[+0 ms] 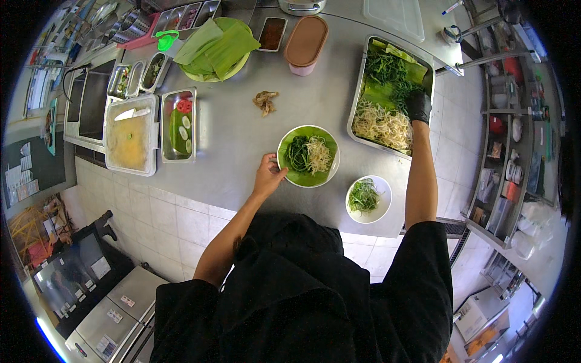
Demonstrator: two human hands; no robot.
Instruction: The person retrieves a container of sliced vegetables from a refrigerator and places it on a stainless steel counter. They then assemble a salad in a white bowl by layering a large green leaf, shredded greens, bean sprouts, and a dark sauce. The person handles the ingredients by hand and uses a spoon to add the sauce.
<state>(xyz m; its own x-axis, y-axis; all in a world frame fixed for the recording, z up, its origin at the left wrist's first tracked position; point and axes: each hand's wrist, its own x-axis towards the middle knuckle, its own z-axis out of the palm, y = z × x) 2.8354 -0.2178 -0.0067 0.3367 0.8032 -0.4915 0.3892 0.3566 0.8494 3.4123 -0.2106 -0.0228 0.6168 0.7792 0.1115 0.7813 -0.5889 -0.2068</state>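
Note:
A white bowl (pixel 334 172) lined with banana leaf stands on the steel counter, holding dark green cooked leaves (pixel 296 153) beside pale bean sprouts (pixel 318 155). My bare left hand (pixel 270 176) grips its left rim, thumb and fingers against the edge. At the right, my right hand (pixel 419 106) in a black glove reaches into a deep steel tray (pixel 352 115). Its fingertips are hidden at the greens (pixel 402 94), just above a heap of bean sprouts (pixel 382 126). A smaller white bowl (pixel 385 209) with shredded greens sits near the front edge.
Banana leaf pieces (pixel 212 48) fill a round green container at the back. Left stand a steel pan (pixel 179 156) with egg halves and a lidded tub (pixel 130 154) with a knife (pixel 131 114) on top. A brown-lidded box (pixel 307 40) and brown scraps (pixel 265 103) occupy the middle.

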